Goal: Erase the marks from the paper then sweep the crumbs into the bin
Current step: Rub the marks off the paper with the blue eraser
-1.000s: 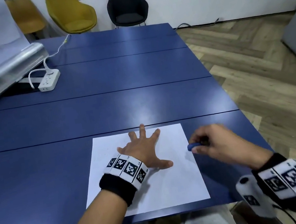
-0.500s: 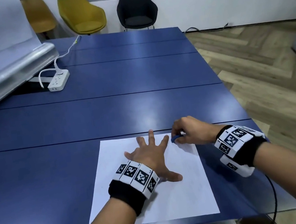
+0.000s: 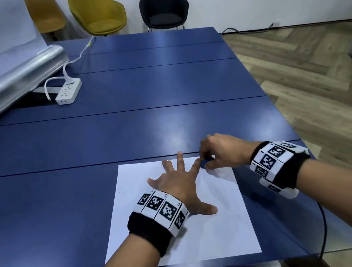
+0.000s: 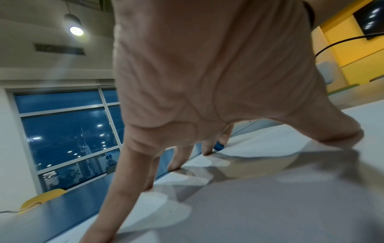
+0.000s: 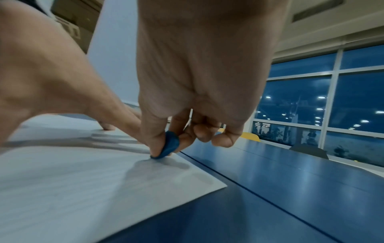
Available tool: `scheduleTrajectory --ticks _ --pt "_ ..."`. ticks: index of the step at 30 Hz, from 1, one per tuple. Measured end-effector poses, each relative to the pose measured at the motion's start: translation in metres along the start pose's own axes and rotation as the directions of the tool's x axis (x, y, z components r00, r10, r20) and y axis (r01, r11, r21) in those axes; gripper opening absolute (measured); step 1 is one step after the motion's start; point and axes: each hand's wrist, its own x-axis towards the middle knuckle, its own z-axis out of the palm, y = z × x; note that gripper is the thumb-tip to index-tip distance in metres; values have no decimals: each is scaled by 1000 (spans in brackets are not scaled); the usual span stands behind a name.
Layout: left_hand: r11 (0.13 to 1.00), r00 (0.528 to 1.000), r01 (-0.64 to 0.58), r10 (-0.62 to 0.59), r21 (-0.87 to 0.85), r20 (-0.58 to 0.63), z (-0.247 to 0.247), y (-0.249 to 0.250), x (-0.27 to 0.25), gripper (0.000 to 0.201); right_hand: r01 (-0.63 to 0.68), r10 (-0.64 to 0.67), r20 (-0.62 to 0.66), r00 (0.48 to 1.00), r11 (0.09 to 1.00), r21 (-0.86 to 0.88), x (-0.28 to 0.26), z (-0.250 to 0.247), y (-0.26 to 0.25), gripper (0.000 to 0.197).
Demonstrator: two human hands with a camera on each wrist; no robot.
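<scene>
Two hands at work: my left hand [image 3: 179, 182] lies flat with fingers spread on the paper [image 3: 226, 222] on the bench [image 3: 123, 130], my right hand [image 3: 221, 151] pinches the blue eraser [image 5: 169, 145] at the far edge, where hard rubbing could crease the sheet.

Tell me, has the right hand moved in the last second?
Yes. The right hand, pinching the blue eraser, went from beyond the right edge of the paper to its far right corner, beside the spread left hand.
</scene>
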Motion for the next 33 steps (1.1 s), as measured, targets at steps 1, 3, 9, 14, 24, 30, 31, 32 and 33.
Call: scheduleTrajectory --ticks 1,3,9,14,24,30,31,32,33 --pt "1000 1000 0 0 -2 -1 0 -1 0 131 0 0 -32 999 1000 -9 2 0 0 14" --pt "1000 1000 1 -1 -8 1 -1 0 0 131 28 -28 1 1000 999 39 -3 4 -2 11" --pt "1000 1000 4 -3 -4 16 -2 -1 -2 130 -32 31 36 999 999 40 -4 -1 4 7" --pt "1000 1000 5 -5 -3 27 -1 0 0 131 31 -40 94 995 995 92 -9 6 7 11" --pt "1000 999 11 -10 -14 43 -1 0 0 131 -36 25 105 994 994 104 -7 5 13 9" --pt "1000 999 12 -12 -6 50 -2 0 2 132 -55 53 21 998 991 119 -7 4 14 8" --pt "1000 999 13 -12 -5 49 -2 0 2 132 -47 36 81 996 989 139 -9 4 12 8" --pt "1000 999 13 -13 -3 47 -2 1 1 132 -56 40 112 993 988 144 -9 3 12 8" --pt "1000 999 14 -14 -1 47 -2 1 1 132 -72 59 96 994 987 143 -7 2 13 7"
